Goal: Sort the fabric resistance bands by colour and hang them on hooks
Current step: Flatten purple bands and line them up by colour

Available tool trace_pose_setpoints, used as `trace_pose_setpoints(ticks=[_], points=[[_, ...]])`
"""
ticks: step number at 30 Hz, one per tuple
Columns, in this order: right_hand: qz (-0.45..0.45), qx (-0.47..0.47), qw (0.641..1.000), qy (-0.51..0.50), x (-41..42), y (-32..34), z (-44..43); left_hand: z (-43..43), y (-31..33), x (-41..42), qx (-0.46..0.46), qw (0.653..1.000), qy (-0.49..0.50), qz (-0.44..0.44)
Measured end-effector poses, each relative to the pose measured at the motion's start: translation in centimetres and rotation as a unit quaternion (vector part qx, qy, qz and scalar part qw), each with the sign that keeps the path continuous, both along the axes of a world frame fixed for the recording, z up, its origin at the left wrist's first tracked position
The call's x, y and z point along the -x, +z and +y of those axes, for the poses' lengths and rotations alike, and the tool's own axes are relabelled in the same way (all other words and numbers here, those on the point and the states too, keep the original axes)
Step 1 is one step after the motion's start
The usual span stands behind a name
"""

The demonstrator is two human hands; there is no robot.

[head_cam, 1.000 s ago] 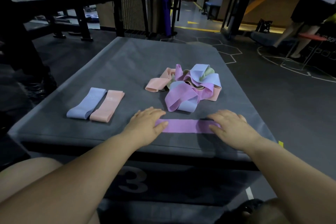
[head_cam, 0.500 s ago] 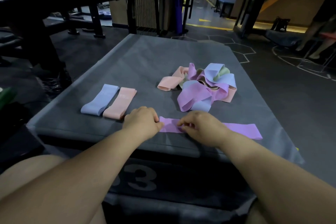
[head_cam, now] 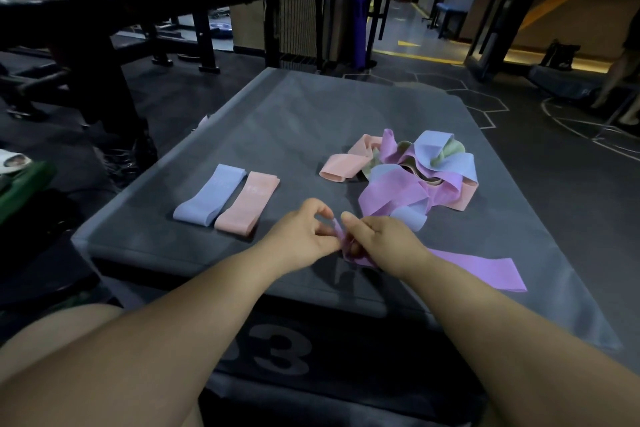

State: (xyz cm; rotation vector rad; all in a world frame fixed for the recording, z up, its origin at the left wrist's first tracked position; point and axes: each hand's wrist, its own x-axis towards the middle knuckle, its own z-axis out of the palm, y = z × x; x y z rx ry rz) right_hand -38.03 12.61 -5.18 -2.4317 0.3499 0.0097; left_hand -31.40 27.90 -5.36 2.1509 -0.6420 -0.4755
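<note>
A purple band [head_cam: 478, 265] lies near the front edge of the grey padded box [head_cam: 311, 107]. Its left end is lifted and pinched between my left hand [head_cam: 304, 236] and my right hand [head_cam: 381, 239], which sit close together. A blue band [head_cam: 211, 196] and a pink band [head_cam: 247, 206] lie flat side by side at the left. A tangled pile of bands [head_cam: 412, 173] in pink, purple, blue and green sits at the right. No hooks are in view.
The box front shows a large number. Black gym racks [head_cam: 114, 45] and a mesh cage [head_cam: 298, 0] stand behind and to the left. Dark floor with white lines spreads to the right, where a person's leg [head_cam: 620, 73] shows at the edge.
My hands pressed the purple band flat at both ends; then my right hand slid left. Now both hands pinch its left end and lift it off the box.
</note>
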Motion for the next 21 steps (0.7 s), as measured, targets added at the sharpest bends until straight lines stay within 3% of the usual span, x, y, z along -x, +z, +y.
trace_pose_setpoints(ticks=[4,8,11,15,21], points=[[0.002,-0.04,0.999,-0.031,-0.6,0.2,0.2,0.3,-0.5,-0.3,0.037,0.998,-0.037,0.026],[-0.002,-0.038,0.998,-0.051,-1.0,0.3,0.4,0.7,-1.0,-0.8,0.038,0.999,-0.008,-0.019],[-0.016,-0.16,0.985,-0.061,-1.2,0.5,0.8,1.1,-0.9,-0.9,0.026,0.999,-0.007,-0.046],[-0.029,-0.335,0.941,-0.048,-1.0,1.3,1.6,1.2,-0.8,-0.6,0.047,0.997,-0.046,-0.029],[-0.029,-0.366,0.929,-0.051,0.3,2.6,0.4,-0.1,-1.2,0.0,0.061,0.996,-0.058,-0.037]])
